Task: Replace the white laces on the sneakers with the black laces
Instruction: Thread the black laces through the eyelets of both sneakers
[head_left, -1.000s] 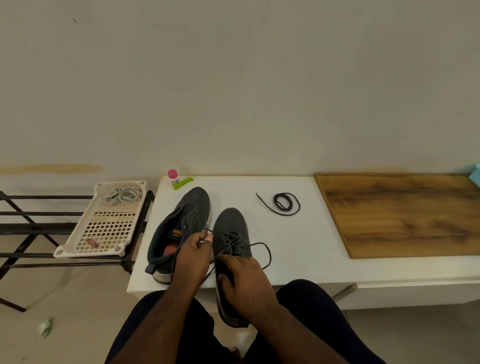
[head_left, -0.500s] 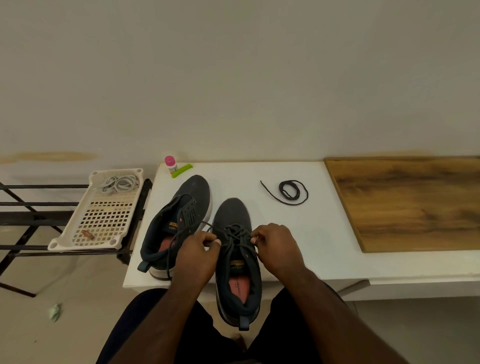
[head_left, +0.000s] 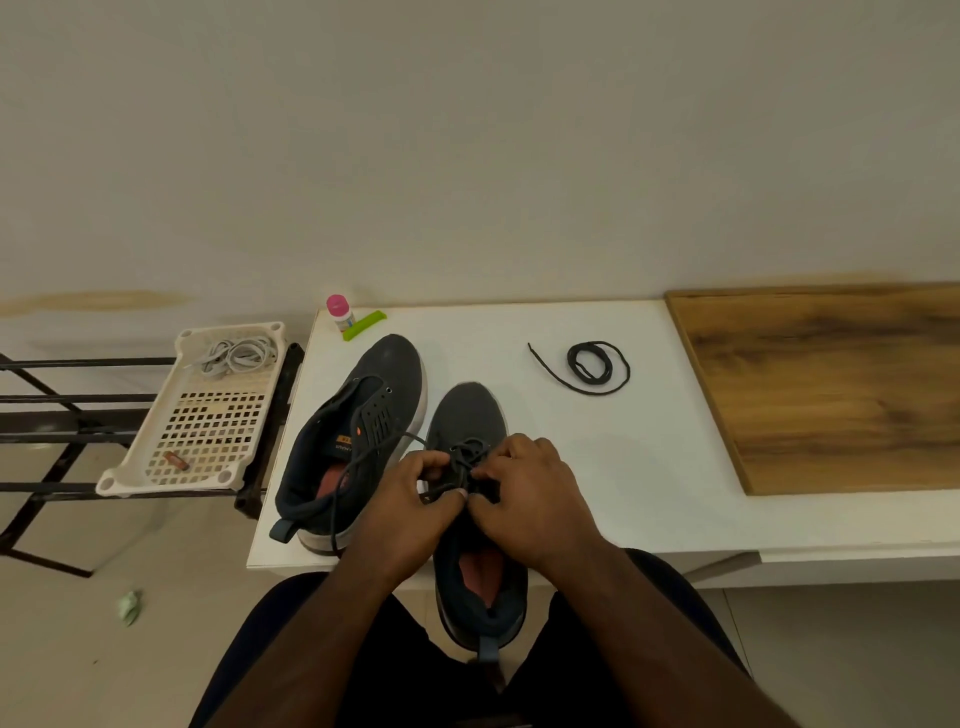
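Partly hidden, left hand (head_left: 410, 499) and right hand (head_left: 524, 493) pinch the black lace (head_left: 467, 457) over the sneaker (head_left: 470, 415).

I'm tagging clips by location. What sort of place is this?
Probably a room at home, perhaps an entryway: a plain wall, a white table with sneakers, and a metal rack holding a basket.

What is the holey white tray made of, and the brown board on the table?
The tray looks like moulded plastic: smooth cream walls, neat grid of square holes. The board looks like wood or wood-look laminate: brown streaky grain, matte; which one cannot be told.
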